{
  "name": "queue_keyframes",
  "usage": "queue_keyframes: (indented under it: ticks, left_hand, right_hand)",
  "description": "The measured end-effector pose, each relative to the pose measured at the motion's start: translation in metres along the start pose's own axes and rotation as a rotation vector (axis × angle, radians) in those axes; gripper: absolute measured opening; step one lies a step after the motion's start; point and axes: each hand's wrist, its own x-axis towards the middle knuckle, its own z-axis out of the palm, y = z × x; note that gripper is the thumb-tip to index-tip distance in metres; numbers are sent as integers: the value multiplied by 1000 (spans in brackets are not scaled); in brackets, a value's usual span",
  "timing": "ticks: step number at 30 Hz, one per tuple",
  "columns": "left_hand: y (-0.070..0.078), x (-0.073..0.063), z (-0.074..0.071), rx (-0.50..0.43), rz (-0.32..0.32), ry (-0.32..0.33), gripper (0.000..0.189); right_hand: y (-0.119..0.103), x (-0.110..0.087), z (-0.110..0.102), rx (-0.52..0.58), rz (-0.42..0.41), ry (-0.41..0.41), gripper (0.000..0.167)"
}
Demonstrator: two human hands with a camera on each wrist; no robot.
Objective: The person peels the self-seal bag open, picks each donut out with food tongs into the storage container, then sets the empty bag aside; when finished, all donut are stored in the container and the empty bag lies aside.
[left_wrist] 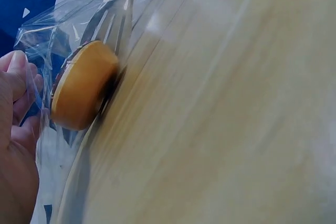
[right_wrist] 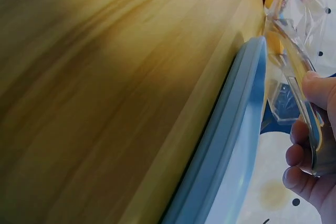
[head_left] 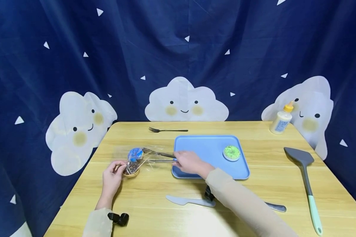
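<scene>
My left hand (head_left: 112, 179) pinches the edge of a clear plastic bag (left_wrist: 44, 30) at the left of the table. In the bag are a doughnut with blue icing (head_left: 135, 153) and, nearer me, one with dark brown topping (head_left: 132, 169). The left wrist view shows the tan side of a doughnut (left_wrist: 84, 90). My right hand (head_left: 191, 163) grips metal tongs (head_left: 163, 161) over the left edge of a blue tray (head_left: 200, 148). The tongs' tips reach the bag beside the blue doughnut; whether they touch it, I cannot tell. A green-iced doughnut (head_left: 231, 153) lies on the tray.
A black fork (head_left: 169, 130) lies behind the bag. In front of the tray is a grey knife (head_left: 190, 200), with a metal handle (head_left: 276, 207) partly under my right sleeve. At the right are a spatula (head_left: 305, 174) and a yellow-capped bottle (head_left: 281, 121).
</scene>
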Motion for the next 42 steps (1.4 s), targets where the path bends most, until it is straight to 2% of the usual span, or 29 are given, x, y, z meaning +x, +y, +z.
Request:
queue_keyframes:
  ticks: [5,9,14,21,28,34,42]
  left_hand:
    - [-1,-1,-1,94,76,-8,5]
    - [1,-1,-1,136,88,-12,6]
    - [1,0,0,132,53,-28,7]
    - [3,-1,0,17,-47,-84,7]
    - [27,-5,4,8,-26,-116,5]
    - [29,-6,4,-10,-14,-114,6]
    - [29,-5,5,19,-59,-85,4]
  right_hand:
    - [2,-11,-5,23,11,5,31]
    - [5,-20,-5,35,0,42,27]
    - [5,-23,-5,44,25,54,29]
    - [1,-13,-2,50,64,-19,39]
    - [1,-5,6,53,65,-36,37]
    - [-1,-2,10,9,11,-10,29]
    - [2,-8,7,-12,-13,19,29]
